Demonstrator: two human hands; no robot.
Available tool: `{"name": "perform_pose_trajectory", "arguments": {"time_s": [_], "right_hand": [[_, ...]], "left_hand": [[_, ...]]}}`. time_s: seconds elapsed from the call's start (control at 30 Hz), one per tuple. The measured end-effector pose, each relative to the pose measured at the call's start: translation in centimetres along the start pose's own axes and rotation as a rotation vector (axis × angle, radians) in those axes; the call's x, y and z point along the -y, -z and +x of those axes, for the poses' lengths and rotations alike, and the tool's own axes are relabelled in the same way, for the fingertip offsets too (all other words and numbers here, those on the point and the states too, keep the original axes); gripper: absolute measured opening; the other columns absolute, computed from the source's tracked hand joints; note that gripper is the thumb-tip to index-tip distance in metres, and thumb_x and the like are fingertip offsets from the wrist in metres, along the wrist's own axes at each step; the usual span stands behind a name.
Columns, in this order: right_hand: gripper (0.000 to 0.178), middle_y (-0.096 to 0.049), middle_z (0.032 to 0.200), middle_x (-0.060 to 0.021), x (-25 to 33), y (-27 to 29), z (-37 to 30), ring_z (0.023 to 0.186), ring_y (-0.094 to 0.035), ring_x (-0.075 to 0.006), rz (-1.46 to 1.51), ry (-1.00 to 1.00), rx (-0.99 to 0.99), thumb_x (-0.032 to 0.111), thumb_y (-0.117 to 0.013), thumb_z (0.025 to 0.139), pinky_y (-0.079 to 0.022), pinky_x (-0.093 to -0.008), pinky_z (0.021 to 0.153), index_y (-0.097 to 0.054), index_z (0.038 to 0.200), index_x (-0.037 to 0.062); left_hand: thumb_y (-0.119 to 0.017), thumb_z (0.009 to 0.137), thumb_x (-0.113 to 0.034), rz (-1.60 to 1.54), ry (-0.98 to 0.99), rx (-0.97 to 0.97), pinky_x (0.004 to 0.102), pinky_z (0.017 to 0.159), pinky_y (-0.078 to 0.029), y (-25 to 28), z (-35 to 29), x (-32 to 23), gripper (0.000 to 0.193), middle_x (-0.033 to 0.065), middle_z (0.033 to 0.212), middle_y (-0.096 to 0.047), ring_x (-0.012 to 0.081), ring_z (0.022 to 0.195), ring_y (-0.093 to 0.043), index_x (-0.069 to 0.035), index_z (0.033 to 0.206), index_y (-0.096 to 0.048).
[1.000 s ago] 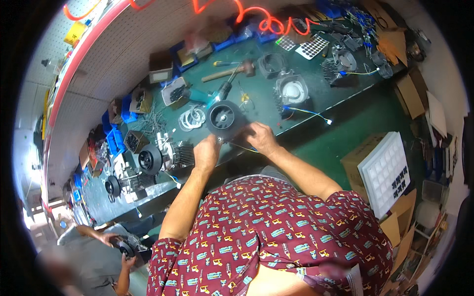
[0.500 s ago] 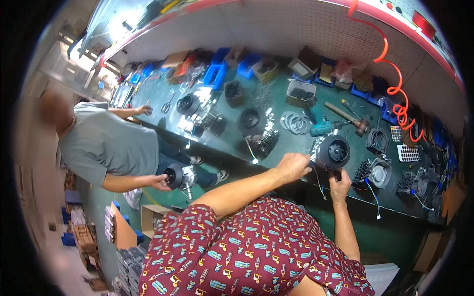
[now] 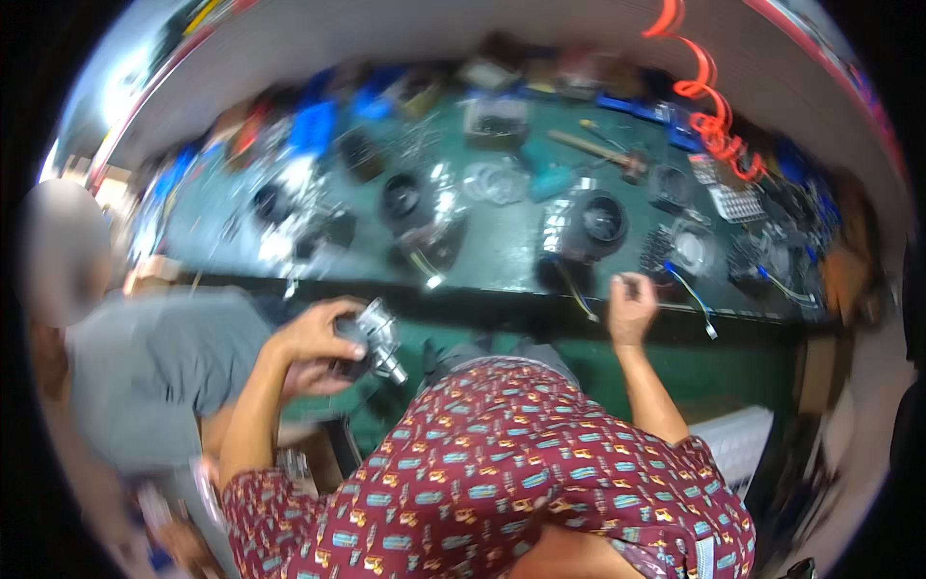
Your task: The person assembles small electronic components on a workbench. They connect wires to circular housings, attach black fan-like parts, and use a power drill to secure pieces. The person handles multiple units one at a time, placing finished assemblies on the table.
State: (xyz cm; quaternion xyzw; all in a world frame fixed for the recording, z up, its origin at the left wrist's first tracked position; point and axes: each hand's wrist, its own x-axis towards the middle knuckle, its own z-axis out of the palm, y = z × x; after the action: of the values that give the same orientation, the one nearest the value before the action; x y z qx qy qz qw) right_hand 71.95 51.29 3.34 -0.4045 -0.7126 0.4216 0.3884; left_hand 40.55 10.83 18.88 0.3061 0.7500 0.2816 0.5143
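Observation:
My left hand (image 3: 323,330) is closed on a blower unit (image 3: 378,340) with a dark round housing and a silvery metal body, held off the bench at the left. A co-worker's hand (image 3: 318,379) is on the same unit from below. At the bench's front edge, my right hand (image 3: 633,307) has loosely curled, slightly parted fingers, blurred, with nothing visible in them. It is nearest to another blower (image 3: 588,227), a black fan with a metal side, standing on the bench. A thin cable with a white plug (image 3: 590,314) hangs from this blower over the edge.
More blowers (image 3: 405,198) stand farther left on the green bench (image 3: 502,256). Behind are grey rings (image 3: 496,183), a teal power tool (image 3: 550,180), a hammer (image 3: 603,152) and parts bins (image 3: 497,121). An orange coiled hose (image 3: 714,125) hangs at right. The co-worker (image 3: 164,367) stands close on my left.
My left hand has left the bench blower and swung left onto the unit the co-worker holds. My right hand has come away from the bench blower. The view has shifted and blurred.

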Motion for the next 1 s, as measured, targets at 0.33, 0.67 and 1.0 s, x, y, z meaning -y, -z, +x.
{"name": "perform_pose_trajectory", "arguments": {"time_s": [0.33,0.67,1.0], "right_hand": [[0.01,-0.063,0.073,-0.0025,8.1,-1.2,-5.0,0.06,-0.055,-0.0066,0.115,0.039,-0.108,0.009,-0.072,0.087,-0.046,-0.0252,0.055,-0.065,0.084,0.0023],[0.059,-0.06,0.134,-0.0137,14.6,-5.2,-5.5,0.122,-0.06,-0.0193,0.546,-0.266,0.802,0.008,-0.071,0.091,-0.051,-0.032,0.1,-0.047,0.144,-0.0006],[0.042,-0.067,0.094,-0.0012,19.5,-6.3,-4.2,0.064,-0.052,-0.0023,0.88,-0.486,0.814,0.021,-0.067,0.089,-0.034,-0.0181,0.048,-0.06,0.121,-0.0051]], "left_hand": [[-0.089,0.056,-0.025,0.284,-0.171,0.057,0.0376,0.078,-0.052,-0.2,2.8,1.4,0.053,0.0164,0.088,-0.068,0.0281,0.083,-0.066,0.004,0.095,-0.069],[-0.075,0.07,-0.044,0.075,-0.566,-0.306,0.0333,0.079,-0.049,2.2,0.0,-9.3,0.057,0.0108,0.092,-0.061,0.0212,0.086,-0.059,0.004,0.097,-0.06],[-0.061,0.096,-0.059,-0.386,-0.687,-0.263,0.0282,0.088,-0.049,-3.8,1.4,-13.1,0.065,0.0074,0.11,-0.064,0.0123,0.101,-0.059,0.001,0.121,-0.061]]}}
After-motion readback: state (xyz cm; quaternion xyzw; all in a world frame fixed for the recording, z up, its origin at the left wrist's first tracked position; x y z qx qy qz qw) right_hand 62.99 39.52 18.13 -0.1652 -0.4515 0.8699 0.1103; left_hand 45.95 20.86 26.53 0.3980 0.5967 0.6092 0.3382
